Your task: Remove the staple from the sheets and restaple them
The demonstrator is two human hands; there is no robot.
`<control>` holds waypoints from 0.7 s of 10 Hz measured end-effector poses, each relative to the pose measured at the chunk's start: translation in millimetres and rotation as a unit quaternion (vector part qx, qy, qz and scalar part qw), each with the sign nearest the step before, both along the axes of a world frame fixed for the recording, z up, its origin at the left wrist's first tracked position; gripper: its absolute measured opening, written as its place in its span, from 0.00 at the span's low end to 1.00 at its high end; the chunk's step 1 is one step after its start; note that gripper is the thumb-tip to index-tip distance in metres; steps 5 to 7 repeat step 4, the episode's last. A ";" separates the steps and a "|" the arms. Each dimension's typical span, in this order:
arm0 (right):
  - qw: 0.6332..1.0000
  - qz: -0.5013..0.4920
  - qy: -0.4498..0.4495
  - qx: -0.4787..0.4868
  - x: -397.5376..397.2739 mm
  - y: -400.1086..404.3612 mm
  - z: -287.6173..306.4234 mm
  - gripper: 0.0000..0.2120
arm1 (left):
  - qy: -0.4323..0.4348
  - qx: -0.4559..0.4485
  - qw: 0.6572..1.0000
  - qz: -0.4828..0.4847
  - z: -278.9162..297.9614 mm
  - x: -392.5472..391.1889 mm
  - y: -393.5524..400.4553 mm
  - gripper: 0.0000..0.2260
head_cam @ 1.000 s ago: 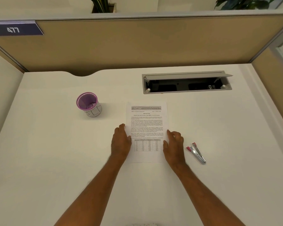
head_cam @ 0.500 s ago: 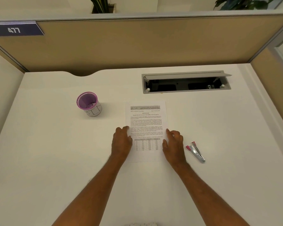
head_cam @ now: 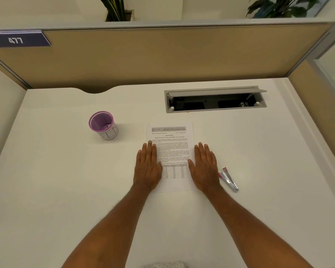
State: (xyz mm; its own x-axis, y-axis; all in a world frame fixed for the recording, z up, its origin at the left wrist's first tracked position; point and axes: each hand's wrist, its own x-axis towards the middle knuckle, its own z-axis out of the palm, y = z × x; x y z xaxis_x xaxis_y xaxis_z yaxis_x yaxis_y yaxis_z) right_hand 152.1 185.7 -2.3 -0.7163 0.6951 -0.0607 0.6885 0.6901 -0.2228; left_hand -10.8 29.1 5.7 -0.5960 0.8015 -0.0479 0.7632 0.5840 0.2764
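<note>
**Flat palms framed the sheets, stapler untouched**

Nearby, two bare forearms reached forward over the white tabletop (head_cam: 56, 190). The left hand (head_cam: 148, 167) lay palm down, fingers straight and together, its grip wide and holding nothing; it covered the left edge of the sheets (head_cam: 171, 151). The right hand (head_cam: 204, 169) lay the same way, flat and empty, covering the sheets' right edge. Between the two hands the printed page showed a table of figures low down and paragraphs of text above. The sheets lay flat, upright to the viewer, pinned under both palms rather than pinched by any fingers. Whether a staple sat in them could not be told.

Just right of the right hand, not touching it, a small stapler (head_cam: 228, 179) with pink and silver parts lay on the tabletop. Farther back and to the left stood a purple-rimmed cup (head_cam: 103, 125), well apart from the sheets. Beyond the sheets, an open grey cable tray (head_cam: 215, 100) was set into the tabletop, and behind it rose a tan partition (head_cam: 162, 55) bearing a number plate (head_cam: 17, 39).
</note>
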 end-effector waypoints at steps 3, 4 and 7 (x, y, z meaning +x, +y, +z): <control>1.000 0.013 0.013 0.012 -2.1 6.2 7.1 0.32 | 0.030 0.022 0.999 -0.022 3.0 -6.2 0.1 0.29; 0.999 0.031 0.025 0.030 -2.6 11.3 9.3 0.32 | 0.045 0.038 0.998 -0.021 2.1 -11.4 4.5 0.29; 0.999 0.031 0.025 0.030 -2.6 11.3 9.3 0.32 | 0.045 0.038 0.998 -0.021 2.1 -11.4 4.5 0.29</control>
